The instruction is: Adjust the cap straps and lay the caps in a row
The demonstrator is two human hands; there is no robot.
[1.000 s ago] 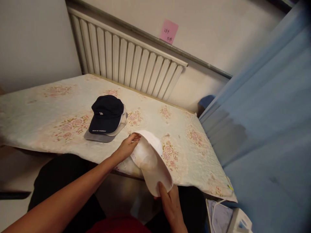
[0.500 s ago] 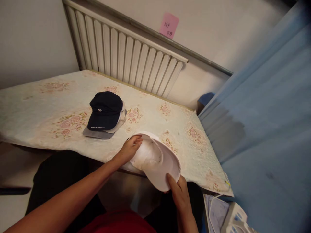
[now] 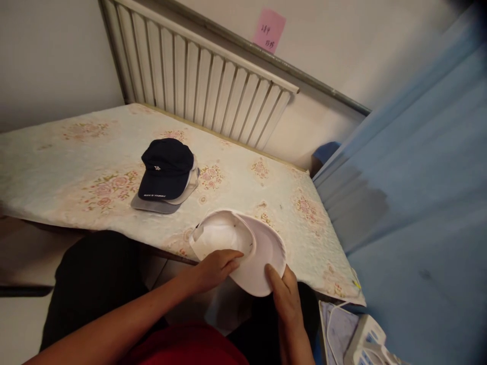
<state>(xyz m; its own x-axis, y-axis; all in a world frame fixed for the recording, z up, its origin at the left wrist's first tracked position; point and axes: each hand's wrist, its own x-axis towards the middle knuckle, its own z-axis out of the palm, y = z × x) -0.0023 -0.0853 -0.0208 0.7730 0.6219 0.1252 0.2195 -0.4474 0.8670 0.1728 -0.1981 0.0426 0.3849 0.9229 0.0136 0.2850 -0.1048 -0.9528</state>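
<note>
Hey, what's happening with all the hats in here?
A person has a white cap, turned so its inside shows. Their right hand grips the brim, with the thumb on the underside. Their left hand is at the cap's near edge, close to where the brim joins. On the flowered cloth, a dark cap sits on top of a stack, with a grey brim poking out below. Neither hand is touching that stack.

On the bed (image 3: 247,190), a pale rose-patterned cover (image 3: 76,167); stacked directly on it, caps (image 3: 167,175): navy topmost, beige and grey beneath.
</note>
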